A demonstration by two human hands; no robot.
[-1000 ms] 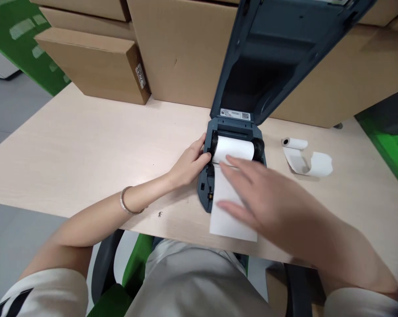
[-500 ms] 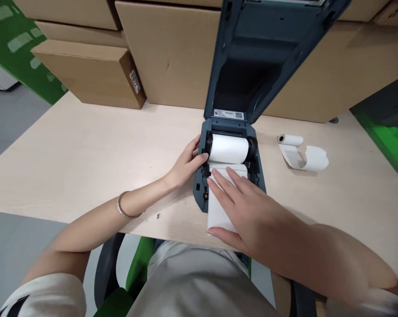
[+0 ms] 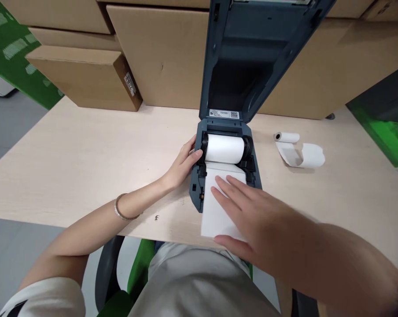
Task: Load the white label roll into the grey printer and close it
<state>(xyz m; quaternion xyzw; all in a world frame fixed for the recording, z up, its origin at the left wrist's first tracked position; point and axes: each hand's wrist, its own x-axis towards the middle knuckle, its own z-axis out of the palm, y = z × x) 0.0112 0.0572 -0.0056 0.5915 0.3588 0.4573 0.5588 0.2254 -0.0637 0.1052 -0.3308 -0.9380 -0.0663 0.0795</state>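
One dark blue label printer [image 3: 195, 193], lid open. Two white paper rolls: one loaded [image 3: 224, 149], one loose [image 3: 298, 149]. Four brown cardboard boxes [image 3: 86, 79].

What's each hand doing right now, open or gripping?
Left hand: open, fingers resting against the left side of the printer by the paper roll, gripping nothing.
Right hand: open, flat on the paper strip.

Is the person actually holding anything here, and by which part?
Nothing is gripped. The left hand rests against the printer's left side by the paper roll; the right hand lies flat on the paper strip.
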